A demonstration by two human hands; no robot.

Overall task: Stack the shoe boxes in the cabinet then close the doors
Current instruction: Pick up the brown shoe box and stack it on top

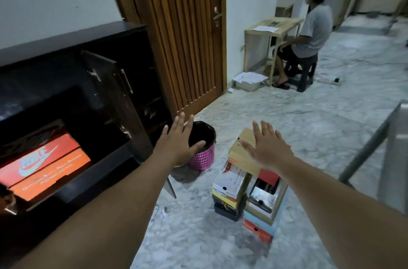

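A dark cabinet (72, 41) stands at the left with a door (110, 92) swung open. Inside it lie two orange-red shoe boxes (44, 165), one on the other. On the floor at centre right, several shoe boxes (236, 180) are piled in two stacks, a tan box (238, 158) on top. My right hand (268, 147) hovers spread above that tan box, holding nothing. My left hand (178, 143) is open in the air in front of the bin, between the cabinet and the stacks.
A pink basket bin (203, 154) with a black liner stands beside the cabinet. Behind it is a wooden door (183, 37). A seated person (309, 32) is at a small table in the back right. A metal frame (371, 143) slants at the right.
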